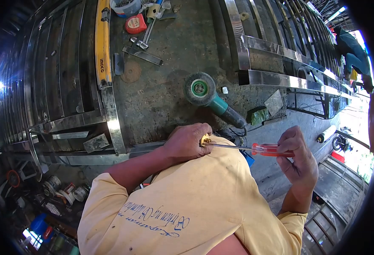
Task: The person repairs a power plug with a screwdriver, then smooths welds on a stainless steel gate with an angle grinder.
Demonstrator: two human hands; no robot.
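Note:
My left hand (189, 140) is closed around a small yellow electrical plug (204, 139) with brass-coloured metal parts, held in front of my shirt. In my right hand (298, 155) is a screwdriver (268, 149) with a clear red handle. Its long shaft points left, and the tip reaches the plug; whether it sits in a screw is too small to tell. A green angle grinder (219, 105) lies on the workbench (161, 97) just beyond my hands, its disc facing up.
On the bench lie a yellow spirit level (103, 46), a red tape measure (136, 24), a hammer (140, 43), a flat metal strip (142, 55) and a round disc (131, 71). Shiny metal frames (280, 44) stand on both sides. Another person (355, 55) is at the far right; bright light glares at left.

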